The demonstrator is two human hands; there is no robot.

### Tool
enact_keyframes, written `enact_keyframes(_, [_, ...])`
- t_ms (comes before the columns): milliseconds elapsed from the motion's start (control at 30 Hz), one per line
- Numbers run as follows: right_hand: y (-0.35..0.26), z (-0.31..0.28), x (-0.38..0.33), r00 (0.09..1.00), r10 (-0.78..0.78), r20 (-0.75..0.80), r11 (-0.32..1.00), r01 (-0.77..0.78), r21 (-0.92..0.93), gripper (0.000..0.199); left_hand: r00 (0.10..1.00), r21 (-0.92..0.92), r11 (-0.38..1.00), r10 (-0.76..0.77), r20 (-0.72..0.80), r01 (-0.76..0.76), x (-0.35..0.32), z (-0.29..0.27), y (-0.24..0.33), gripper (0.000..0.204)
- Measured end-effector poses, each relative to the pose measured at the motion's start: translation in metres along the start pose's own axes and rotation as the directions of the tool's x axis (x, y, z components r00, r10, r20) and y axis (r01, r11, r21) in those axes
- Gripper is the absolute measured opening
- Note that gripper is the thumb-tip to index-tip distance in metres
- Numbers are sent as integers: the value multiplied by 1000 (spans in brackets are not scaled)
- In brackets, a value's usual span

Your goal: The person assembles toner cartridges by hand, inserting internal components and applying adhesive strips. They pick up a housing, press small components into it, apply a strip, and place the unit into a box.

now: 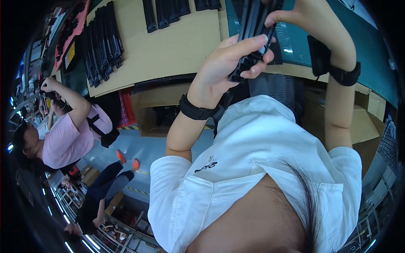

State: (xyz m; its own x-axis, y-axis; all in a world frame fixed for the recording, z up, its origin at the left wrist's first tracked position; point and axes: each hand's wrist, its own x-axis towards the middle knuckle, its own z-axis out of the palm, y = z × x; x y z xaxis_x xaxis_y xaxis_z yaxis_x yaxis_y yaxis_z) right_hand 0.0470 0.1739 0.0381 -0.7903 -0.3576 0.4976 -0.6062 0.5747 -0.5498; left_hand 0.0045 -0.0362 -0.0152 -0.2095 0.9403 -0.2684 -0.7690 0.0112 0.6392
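Two hands are on one long black ribbed plastic part point(253, 31), which sits high in the view at about 12 o'clock, raised clear of the bench point(168, 46). Your left hand point(223, 67) is closed round its lower end, thumb laid across the face and fingertips curled under the bottom edge; your right hand point(308, 19) pinches it higher up, fingers wrapped over the side, though the top of the part runs out of the picture. Both wrists carry black wrist straps point(198, 110). The part looks rigid and light, a moulded piece with ribs and a hard smooth skin, so I judge it will not flex but could slip if held only by the fingertips; the ribbed sides give the surest hold, one hand low and one hand high as you have it. On the tan bench top, at 10 to 11 o'clock, more black parts lie in a row point(103, 40), with another group point(168, 12) near 12 o'clock, all well apart from the one you hold. Below the bench edge stands an open cardboard box point(156, 114). At 9 o'clock a co-worker in a pink shirt point(63, 139) works at a separate station with both arms lifted.
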Motion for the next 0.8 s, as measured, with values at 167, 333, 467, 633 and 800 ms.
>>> enact_keyframes(167, [-8, 25, -18, 573, 775, -266, 587, -498, 638, 29, 984, 73, 988, 143, -102, -136, 9, 12, -7, 46])
enact_keyframes(333, [-21, 69, -7, 376, 920, -112, 241, -316, 918, 31, 992, 123, 988, 105, -71, -96, 15, 23, -16, 49])
enact_keyframes(467, [-27, 76, -6, 379, 917, -123, 222, -230, 948, 26, 994, 86, 993, 82, -77, -75, 20, 20, -23, 51])
enact_keyframes(633, [-25, 77, -12, 383, 917, -113, 212, -228, 950, 28, 985, 85, 995, 72, -154, -60, 26, 30, -30, 53])
enact_keyframes(800, [-35, 70, -7, 251, 967, -53, 144, -358, 923, 24, 990, 96, 995, 11, -142, 3, 26, 33, -30, 40])
